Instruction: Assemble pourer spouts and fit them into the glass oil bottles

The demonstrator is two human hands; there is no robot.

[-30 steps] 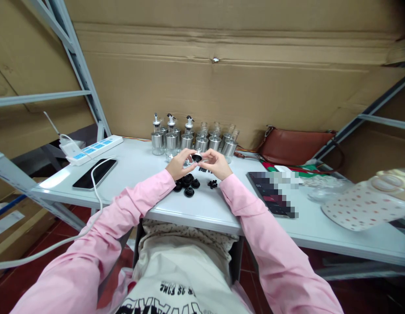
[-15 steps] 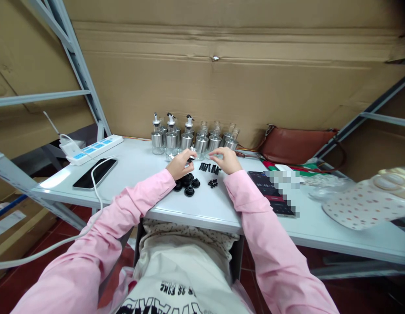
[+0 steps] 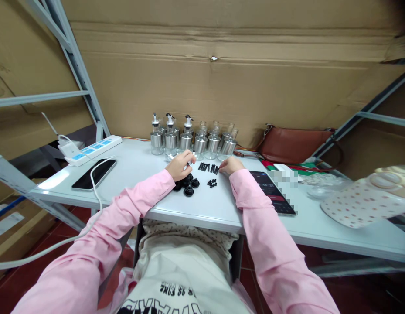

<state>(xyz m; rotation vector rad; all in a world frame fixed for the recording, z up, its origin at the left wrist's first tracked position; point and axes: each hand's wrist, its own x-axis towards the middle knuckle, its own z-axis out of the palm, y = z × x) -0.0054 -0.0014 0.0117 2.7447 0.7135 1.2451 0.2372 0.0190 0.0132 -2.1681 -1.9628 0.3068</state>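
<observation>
My left hand (image 3: pixel 181 165) is closed around a small pourer spout, mostly hidden by the fingers. Just below it on the table lies a pile of round black stoppers (image 3: pixel 188 190). My right hand (image 3: pixel 232 166) has its fingertips pinched down at the right end of a row of small black stick-like pieces (image 3: pixel 207 167), touching one there. Nearer to me is a cluster of tiny black bits (image 3: pixel 212 183). Behind the hands stand several glass bottles with metal sleeves (image 3: pixel 200 145); three of them carry silver pourers with black tips (image 3: pixel 188 121).
On the left lie a phone (image 3: pixel 94 174), a white power strip (image 3: pixel 96 149) and a white cable (image 3: pixel 96 192). To the right are a phone showing a timer (image 3: pixel 274 194), a brown bag (image 3: pixel 294 145) and a dotted white container (image 3: pixel 359 203). A cardboard wall (image 3: pixel 202 87) closes the back.
My right hand has moved down and slightly right, from in front of the bottles to the black stick-like pieces. My left hand stays nearly in place, turned slightly.
</observation>
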